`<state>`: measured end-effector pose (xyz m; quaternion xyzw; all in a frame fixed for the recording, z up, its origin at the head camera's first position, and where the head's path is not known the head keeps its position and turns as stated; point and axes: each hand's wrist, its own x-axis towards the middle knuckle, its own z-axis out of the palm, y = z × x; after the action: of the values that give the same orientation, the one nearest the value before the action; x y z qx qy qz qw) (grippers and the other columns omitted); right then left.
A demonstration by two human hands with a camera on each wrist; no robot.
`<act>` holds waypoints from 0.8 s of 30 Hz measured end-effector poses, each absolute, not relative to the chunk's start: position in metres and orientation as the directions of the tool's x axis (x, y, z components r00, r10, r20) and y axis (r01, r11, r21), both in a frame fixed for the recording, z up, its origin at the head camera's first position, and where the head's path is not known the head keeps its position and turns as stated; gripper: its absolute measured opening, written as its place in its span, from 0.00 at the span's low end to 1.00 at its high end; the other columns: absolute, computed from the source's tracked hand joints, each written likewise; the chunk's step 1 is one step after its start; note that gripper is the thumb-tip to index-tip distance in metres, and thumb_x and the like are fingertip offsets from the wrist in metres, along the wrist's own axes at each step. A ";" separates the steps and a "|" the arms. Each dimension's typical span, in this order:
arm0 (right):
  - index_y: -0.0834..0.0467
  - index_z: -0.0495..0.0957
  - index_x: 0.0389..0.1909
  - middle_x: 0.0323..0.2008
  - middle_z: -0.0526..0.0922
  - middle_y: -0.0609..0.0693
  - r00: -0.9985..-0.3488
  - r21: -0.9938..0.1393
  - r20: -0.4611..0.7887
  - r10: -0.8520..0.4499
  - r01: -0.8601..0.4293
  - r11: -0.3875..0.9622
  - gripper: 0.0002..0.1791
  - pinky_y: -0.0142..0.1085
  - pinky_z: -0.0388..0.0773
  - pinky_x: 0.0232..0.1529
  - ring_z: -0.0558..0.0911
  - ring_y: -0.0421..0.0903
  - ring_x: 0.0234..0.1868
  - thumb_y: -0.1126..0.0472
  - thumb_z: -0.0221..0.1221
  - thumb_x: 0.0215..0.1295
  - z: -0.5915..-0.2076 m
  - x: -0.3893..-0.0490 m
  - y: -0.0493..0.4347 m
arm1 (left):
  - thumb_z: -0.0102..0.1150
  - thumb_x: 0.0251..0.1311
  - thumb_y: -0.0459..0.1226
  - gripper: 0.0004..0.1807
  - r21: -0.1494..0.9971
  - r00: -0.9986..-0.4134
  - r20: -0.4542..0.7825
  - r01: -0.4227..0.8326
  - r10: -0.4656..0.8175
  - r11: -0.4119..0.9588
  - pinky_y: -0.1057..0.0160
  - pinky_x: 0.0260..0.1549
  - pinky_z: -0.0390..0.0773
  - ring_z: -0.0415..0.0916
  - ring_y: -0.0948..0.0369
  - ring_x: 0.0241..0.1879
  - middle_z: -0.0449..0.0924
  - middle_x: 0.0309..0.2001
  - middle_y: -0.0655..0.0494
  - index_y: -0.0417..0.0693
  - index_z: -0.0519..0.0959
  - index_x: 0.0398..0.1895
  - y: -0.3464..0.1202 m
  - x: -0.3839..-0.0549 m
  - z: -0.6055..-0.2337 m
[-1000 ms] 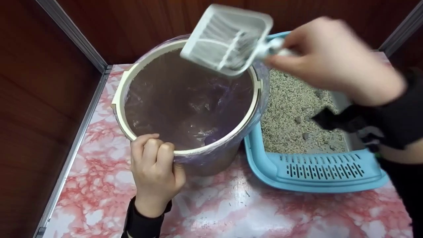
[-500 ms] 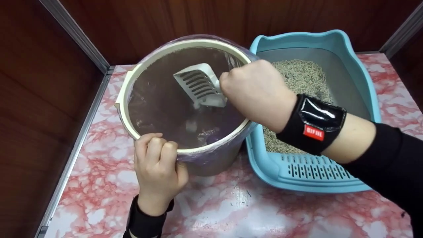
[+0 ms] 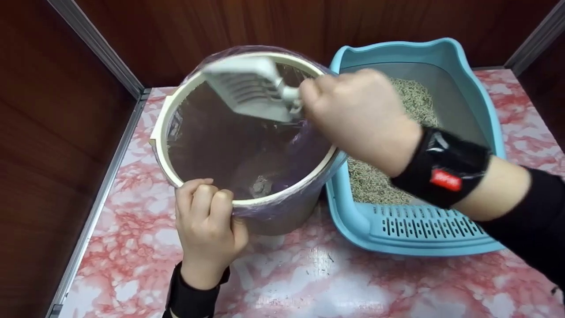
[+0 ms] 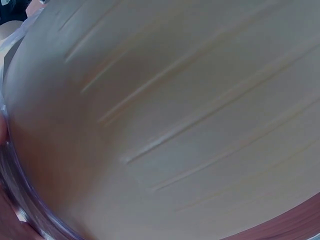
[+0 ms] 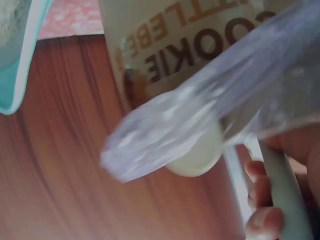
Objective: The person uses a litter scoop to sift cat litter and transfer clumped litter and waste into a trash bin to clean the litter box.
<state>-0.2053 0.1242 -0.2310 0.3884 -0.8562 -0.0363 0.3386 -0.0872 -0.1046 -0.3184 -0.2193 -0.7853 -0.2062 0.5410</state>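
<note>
My left hand grips the near edge of a cream-rimmed bucket, fingers over the rim. A thin purple bag lines it and folds down outside. In my right hand is the handle of a pale slotted litter scoop, tilted over the bucket's opening and blurred. A grey clump lies inside on the liner. From the right wrist, curled fingers show around the light handle, next to the bag's loose edge. The left wrist view shows the bucket's ridged wall.
A blue litter box with grainy litter stands right of the bucket, partly behind my right arm. Both stand on a red-and-white marbled surface. Dark wood panels rise at the back and left.
The right hand brought the scoop from high over the bucket's right side down into its opening and tipped it; clumps fell in. It is now slightly higher. The left hand stays on the rim.
</note>
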 end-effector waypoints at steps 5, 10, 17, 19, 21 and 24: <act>0.57 0.75 0.31 0.17 0.71 0.49 -0.609 0.041 0.677 -0.413 -0.530 0.847 0.19 0.45 0.58 0.10 0.67 0.49 0.14 0.44 0.53 0.65 -0.223 -0.224 0.175 | 0.36 0.34 0.28 0.08 0.094 -0.322 0.940 0.563 0.114 0.821 0.49 0.40 0.71 0.67 0.40 0.33 0.61 0.22 0.46 0.39 0.64 0.22 -0.106 -0.086 -0.318; 0.59 0.82 0.41 0.25 0.79 0.53 -0.858 -0.321 0.498 -0.123 -0.314 0.894 0.28 0.36 0.62 0.16 0.71 0.50 0.19 0.38 0.53 0.63 -0.215 -0.229 0.228 | 0.36 0.33 0.29 0.08 0.105 -0.328 0.939 0.564 0.105 0.819 0.49 0.40 0.71 0.67 0.40 0.33 0.61 0.22 0.46 0.38 0.64 0.22 -0.107 -0.084 -0.318; 0.67 0.78 0.32 0.17 0.74 0.54 -0.983 -0.428 0.163 -0.084 -0.147 0.892 0.27 0.31 0.62 0.07 0.66 0.43 0.11 0.43 0.54 0.66 -0.241 -0.218 0.263 | 0.36 0.35 0.29 0.07 0.106 -0.322 0.942 0.567 0.101 0.817 0.48 0.40 0.70 0.67 0.40 0.32 0.60 0.22 0.46 0.38 0.63 0.21 -0.110 -0.082 -0.316; 0.66 0.77 0.28 0.16 0.71 0.53 -0.992 -0.422 0.066 -0.106 -0.124 0.898 0.27 0.32 0.62 0.07 0.65 0.43 0.12 0.43 0.54 0.67 -0.253 -0.216 0.270 | 0.35 0.34 0.29 0.07 0.102 -0.315 0.943 0.570 0.103 0.815 0.48 0.40 0.70 0.66 0.40 0.31 0.60 0.21 0.46 0.38 0.63 0.21 -0.110 -0.082 -0.315; 0.65 0.76 0.28 0.15 0.69 0.51 -0.990 -0.413 -0.040 -0.135 -0.106 0.904 0.26 0.33 0.60 0.08 0.63 0.43 0.12 0.43 0.53 0.67 -0.267 -0.215 0.277 | 0.34 0.34 0.28 0.07 0.099 -0.310 0.945 0.573 0.103 0.814 0.49 0.39 0.70 0.66 0.41 0.30 0.59 0.21 0.46 0.38 0.62 0.21 -0.111 -0.082 -0.315; 0.64 0.77 0.28 0.16 0.69 0.50 -0.965 -0.380 -0.198 -0.174 -0.088 0.921 0.25 0.33 0.61 0.10 0.64 0.43 0.14 0.43 0.53 0.67 -0.284 -0.215 0.282 | 0.34 0.33 0.29 0.07 0.095 -0.302 0.948 0.575 0.103 0.813 0.49 0.39 0.70 0.65 0.41 0.29 0.59 0.21 0.46 0.38 0.62 0.21 -0.111 -0.082 -0.314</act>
<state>-0.2151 0.2822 -0.2842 0.0671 -0.9732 0.1874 -0.1147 -0.0819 -0.1112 -0.3142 -0.2179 -0.7778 -0.2148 0.5489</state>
